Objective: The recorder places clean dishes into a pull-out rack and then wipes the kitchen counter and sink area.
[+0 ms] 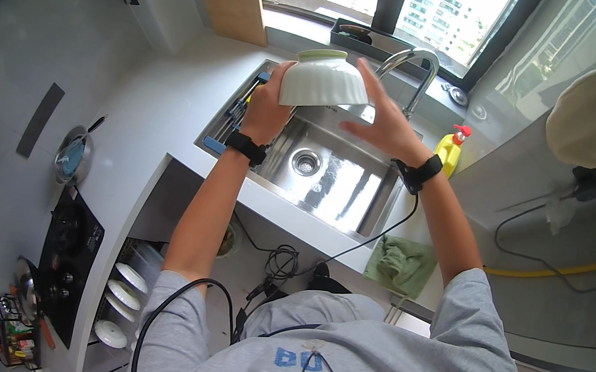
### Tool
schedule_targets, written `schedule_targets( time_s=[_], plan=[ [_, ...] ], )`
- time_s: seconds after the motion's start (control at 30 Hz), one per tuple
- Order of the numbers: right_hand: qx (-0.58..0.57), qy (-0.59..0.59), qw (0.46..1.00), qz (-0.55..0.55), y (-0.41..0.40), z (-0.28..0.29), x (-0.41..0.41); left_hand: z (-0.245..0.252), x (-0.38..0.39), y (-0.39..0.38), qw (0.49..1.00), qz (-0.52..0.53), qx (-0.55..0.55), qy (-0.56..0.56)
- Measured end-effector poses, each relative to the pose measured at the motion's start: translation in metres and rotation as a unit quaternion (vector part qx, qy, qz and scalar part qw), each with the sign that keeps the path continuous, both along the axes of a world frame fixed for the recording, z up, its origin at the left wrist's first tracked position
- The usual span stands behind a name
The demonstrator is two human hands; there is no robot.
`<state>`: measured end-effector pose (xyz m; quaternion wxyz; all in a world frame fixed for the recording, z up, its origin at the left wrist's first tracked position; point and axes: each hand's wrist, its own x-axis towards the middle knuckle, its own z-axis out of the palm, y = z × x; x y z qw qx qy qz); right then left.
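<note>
A white fluted ceramic bowl [324, 81] is held upside down above the far part of a stainless steel sink [336, 169], its foot ring facing up. My left hand [268, 107] grips the bowl's left side. My right hand [386, 121] is spread beside the bowl's right side, thumb apart from the fingers; whether a fingertip touches the bowl cannot be told. Behind the right hand rises a curved chrome faucet [426, 74]. The sink's drain [306, 162] lies below the hands. Both wrists wear black straps.
A yellow bottle with a red pump [449, 149] stands right of the sink. A green cloth [402, 265] hangs over the counter's front edge. A rack with blue ends [215, 144] sits at the sink's left. A dark cable [378, 236] runs from the right wrist. A wooden board [233, 2] leans behind.
</note>
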<state>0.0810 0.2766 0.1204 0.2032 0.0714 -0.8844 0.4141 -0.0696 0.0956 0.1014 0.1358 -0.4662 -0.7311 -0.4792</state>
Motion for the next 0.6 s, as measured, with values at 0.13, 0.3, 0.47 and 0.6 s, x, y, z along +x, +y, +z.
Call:
schedule_targets(
  time_s=[0.13,0.3,0.47,0.6],
  plan=[
    [0.020,0.040,0.997,-0.070,0.001,-0.006,0.004,0.000,0.004,0.000,1.000,0.006,-0.001,0.009],
    [-0.020,0.006,0.999,-0.041,-0.009,-0.009,0.009,0.012,0.010,-0.001,0.998,-0.009,-0.035,0.049],
    [-0.046,0.008,0.997,-0.069,-0.016,-0.022,0.015,0.000,0.004,-0.016,0.999,0.006,-0.032,0.022],
    [-0.071,-0.026,0.996,-0.043,-0.039,-0.036,0.017,-0.021,-0.009,-0.046,0.997,0.012,-0.025,-0.078]
  ],
)
